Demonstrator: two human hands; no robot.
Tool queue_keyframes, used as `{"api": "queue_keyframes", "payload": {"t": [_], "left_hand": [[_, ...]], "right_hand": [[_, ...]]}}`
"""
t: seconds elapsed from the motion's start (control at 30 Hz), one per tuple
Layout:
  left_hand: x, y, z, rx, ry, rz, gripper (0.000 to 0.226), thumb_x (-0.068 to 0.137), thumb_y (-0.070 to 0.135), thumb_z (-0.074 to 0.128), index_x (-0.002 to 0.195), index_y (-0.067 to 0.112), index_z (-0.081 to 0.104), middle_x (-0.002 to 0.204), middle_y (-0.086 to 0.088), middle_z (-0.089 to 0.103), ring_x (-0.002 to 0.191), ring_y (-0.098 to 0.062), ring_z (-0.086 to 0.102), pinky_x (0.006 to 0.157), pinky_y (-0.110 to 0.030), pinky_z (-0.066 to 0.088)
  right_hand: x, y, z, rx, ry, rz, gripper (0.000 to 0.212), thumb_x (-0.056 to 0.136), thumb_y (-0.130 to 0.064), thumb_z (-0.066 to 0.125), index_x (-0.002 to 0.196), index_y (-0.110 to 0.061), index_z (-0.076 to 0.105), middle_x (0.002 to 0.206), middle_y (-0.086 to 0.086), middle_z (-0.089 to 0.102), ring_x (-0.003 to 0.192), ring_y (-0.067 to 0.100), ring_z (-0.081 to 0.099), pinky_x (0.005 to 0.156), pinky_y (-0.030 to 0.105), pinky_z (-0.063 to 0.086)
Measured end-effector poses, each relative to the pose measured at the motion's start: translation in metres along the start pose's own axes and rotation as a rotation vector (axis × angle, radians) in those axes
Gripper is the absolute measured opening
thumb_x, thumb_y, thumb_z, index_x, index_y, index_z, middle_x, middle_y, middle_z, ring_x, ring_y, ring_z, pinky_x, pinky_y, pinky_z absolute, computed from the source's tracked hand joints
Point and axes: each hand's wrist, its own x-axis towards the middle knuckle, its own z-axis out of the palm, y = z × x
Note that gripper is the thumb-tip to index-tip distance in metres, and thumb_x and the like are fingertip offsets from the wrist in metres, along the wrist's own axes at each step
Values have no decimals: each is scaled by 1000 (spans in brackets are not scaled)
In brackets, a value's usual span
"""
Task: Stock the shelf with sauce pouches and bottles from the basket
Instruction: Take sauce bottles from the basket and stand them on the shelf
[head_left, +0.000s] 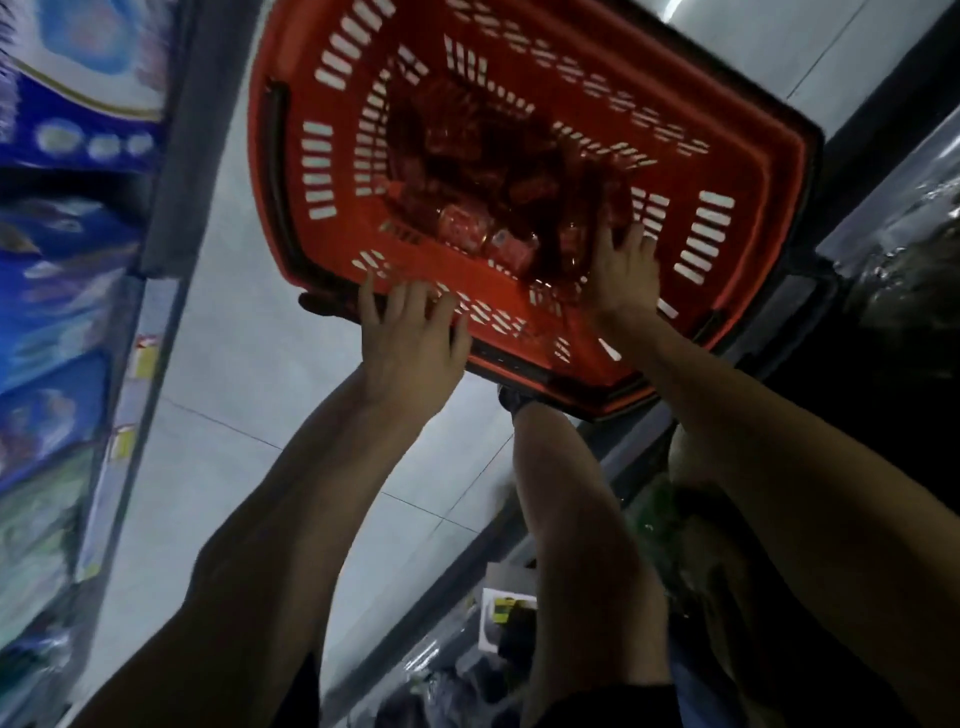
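Resting on rim: left hand (410, 353), fingers spread apart, touching near edge of red basket (332, 171).
Reaching inside: right hand (623, 275), fingers splayed apart, touching red sauce pouches (462, 228).

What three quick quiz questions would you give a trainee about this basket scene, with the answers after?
1. Fill in: the left hand rests on the near ____ of the basket.
2. True or false: the basket is empty.
3. Which hand reaches in among the red packs? A) left hand B) right hand C) neither

Key: 1 rim; 2 false; 3 B
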Motion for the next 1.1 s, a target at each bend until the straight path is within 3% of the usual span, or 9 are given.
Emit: {"api": "queue_keyframes", "payload": {"t": [0.1,0.2,0.47,0.63,0.8,0.9,0.93,1.03,1.1], "left_hand": [[9,8,7,67,-54,-65,46,103,46,36,126,19,65,132,-11,63,131,-32,52,121,-61,21],[12,11,9,105,-59,-76,43,101,46,44,127,18,63,132,-14,63,130,-34,52,118,-64,26],[16,24,-13,52,-128,-79,33,96,35,60,122,15,66,124,-16,65,121,-35,56,113,-57,34],[16,36,-37,-77,-81,39,45,87,30,75,127,17,60,123,-12,62,118,-32,58,106,-48,43],[18,44,-65,-185,-35,194,89,75,36,83,153,23,42,151,-13,45,139,-32,44,117,-46,36],[18,37,-68,-232,-89,258,76,69,33,86,138,23,56,137,-7,60,129,-30,56,113,-45,38],[17,32,-67,-281,-125,229,65,71,32,86,129,24,59,125,-2,67,120,-28,62,107,-42,42],[17,18,-66,-494,-178,24,57,75,41,84,123,30,57,113,5,72,106,-24,69,89,-36,56],[19,12,-65,-585,-142,-77,66,73,53,83,128,30,56,116,5,72,108,-24,70,91,-36,58]], "right_hand": [[22,6,15,-50,-21,14,104,83,-17,80,160,-30,13,159,30,18,140,48,35,104,52,47],[30,8,22,-119,-53,20,116,82,-9,79,162,-36,0,155,33,20,140,46,35,103,52,49],[-6,10,-9,173,102,32,91,88,-21,70,159,-41,17,135,26,48,116,44,57,93,54,52],[-61,5,-55,396,120,94,65,88,-25,59,143,-3,32,109,26,68,95,47,68,83,50,54],[-119,-7,-101,780,-184,-60,49,83,-24,82,126,-19,59,117,1,72,108,21,68,94,41,56],[-127,-14,-108,1028,-417,-80,42,78,-13,85,114,-25,69,121,-4,69,114,20,66,101,48,55],[-125,-13,-109,1107,-484,-55,41,79,-17,85,116,-27,69,125,-2,68,114,24,68,99,51,56],[-106,-8,-105,1357,-691,66,58,84,-66,69,129,-30,64,125,1,71,111,27,72,92,47,60],[-79,-9,-87,1449,-642,148,66,92,-74,48,135,-26,62,118,1,73,110,26,72,88,44,59]]}}
